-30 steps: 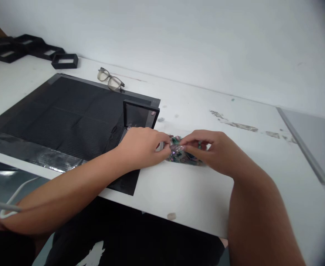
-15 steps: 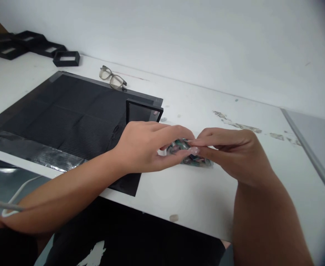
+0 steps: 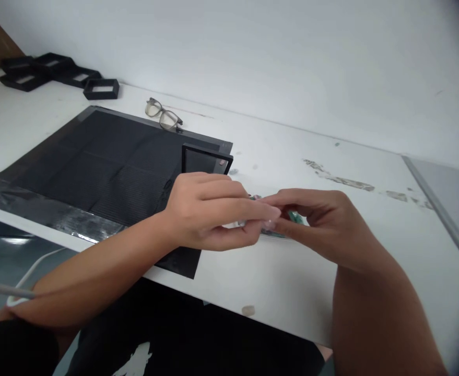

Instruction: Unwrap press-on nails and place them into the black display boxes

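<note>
- The left hand and the right hand meet above the tabletop, fingertips together.
- Both sets of fingers are drawn in narrow; from here I cannot tell whether anything is pinched between the tips.
- A packet of coloured bits lies below the fingers, mostly hidden by them, green showing between right thumb and forefinger.
- Just beyond the left fingers, a black frame stands upright.
- Left of all the fingers spreads a black sheet.
- Well beyond them, leftward, lie glasses.
</note>
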`<state>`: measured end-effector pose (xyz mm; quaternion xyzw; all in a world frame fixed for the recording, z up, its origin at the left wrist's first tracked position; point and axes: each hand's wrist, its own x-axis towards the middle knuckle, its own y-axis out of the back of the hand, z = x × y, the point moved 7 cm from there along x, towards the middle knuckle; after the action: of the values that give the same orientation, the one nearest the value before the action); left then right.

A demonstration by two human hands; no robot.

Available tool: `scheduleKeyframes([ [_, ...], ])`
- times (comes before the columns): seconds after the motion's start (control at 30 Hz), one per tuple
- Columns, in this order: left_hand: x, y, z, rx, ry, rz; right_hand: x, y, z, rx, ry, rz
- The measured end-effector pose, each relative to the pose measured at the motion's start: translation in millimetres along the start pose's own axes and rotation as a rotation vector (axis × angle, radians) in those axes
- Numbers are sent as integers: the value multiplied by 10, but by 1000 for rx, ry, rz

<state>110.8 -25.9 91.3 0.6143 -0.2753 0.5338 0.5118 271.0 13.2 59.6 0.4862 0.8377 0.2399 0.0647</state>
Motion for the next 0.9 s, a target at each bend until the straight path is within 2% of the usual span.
scheduleKeyframes([
  [0.13, 39, 168, 8, -112, -49, 203, 7, -55, 144, -132, -133, -51],
  [0.2, 46, 242, 27, -132, -81, 251, 12, -58, 235, -203, -185, -47],
  [0.3, 80, 278, 44, -83, -53, 173, 18, -13, 353, -296, -245, 5],
  [0.43, 118, 155, -6, -40, 124, -128, 4, 76, 478, -389, -344, 54],
  [0.53, 101, 79, -44, -61, 245, -254, -7, 148, 548, -432, -377, 86],
  [0.67, 92, 80, -23, -79, 226, -240, -12, 305, 625, -526, -383, 189],
  [0.83, 100, 156, 97, -142, 23, -60, -96, 630, 658, -633, -474, 421],
  [0.9, 70, 143, 142, -197, 3, -47, -132, 690, 590, -598, -432, 501],
])
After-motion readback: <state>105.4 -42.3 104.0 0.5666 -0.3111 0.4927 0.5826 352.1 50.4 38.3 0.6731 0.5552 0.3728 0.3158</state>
